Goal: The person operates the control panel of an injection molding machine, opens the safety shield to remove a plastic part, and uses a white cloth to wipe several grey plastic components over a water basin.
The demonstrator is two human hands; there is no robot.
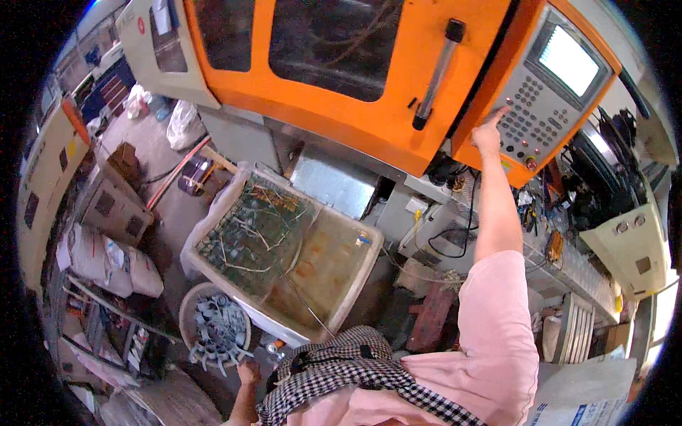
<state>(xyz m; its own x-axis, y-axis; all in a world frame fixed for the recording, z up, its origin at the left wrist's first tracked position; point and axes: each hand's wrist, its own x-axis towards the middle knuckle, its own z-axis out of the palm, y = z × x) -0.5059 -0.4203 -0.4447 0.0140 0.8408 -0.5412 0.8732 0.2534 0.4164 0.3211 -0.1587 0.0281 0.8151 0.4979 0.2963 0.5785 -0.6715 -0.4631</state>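
At the far left, white sacks (106, 259) are stacked beside a grey cabinet (114, 209). Further in, a round tub (190, 302) is filled with grey moulded parts (219, 328), and the left hand (248, 373) is seen just beside these parts at the lower edge; it is held low, nothing is gripped in it, and how far its fingers are spread cannot be told, since only a small part of it is shown. Above the tub, a large white bin (355, 284) is set under the machine, with thin sprue pieces (252, 231) piled in its left half and murky water in its right half. An orange machine door (355, 121) with a black-and-silver handle (437, 71) is seen above the bin. To the right, the right hand (489, 133) is raised on an outstretched arm in a pink sleeve; its index finger is extended and pressed against the keypad of the control panel (533, 106), the other fingers are curled in, and nothing is held. A lit screen (568, 60) is mounted above the keys.
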